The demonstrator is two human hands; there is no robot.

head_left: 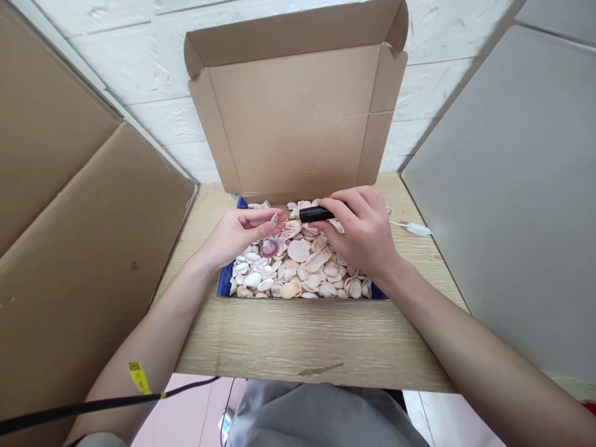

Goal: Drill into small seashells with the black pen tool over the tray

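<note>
My left hand (246, 231) pinches a small pale seashell (274, 219) between thumb and fingers, above the left part of a shallow cardboard box. In my right hand (361, 226) is a black, pen-like mini drill (315, 214), held nearly level. Its thin brass-coloured tip points left and reaches close to the shell; whether it touches cannot be made out. Below both hands, many loose seashells (298, 251) fill the box, among them a purple scallop (269, 248) and a yellowish shell (290, 289). My right hand hides the box's back right part.
The box lid (298, 118) stands raised behind, near a white brick wall (447, 37). A white cable with an inline piece (418, 229) lies right on the wooden table (298, 335). Cardboard (69, 248) rises left, a grey panel (516, 186) right. A black cable (74, 410) crosses my left forearm.
</note>
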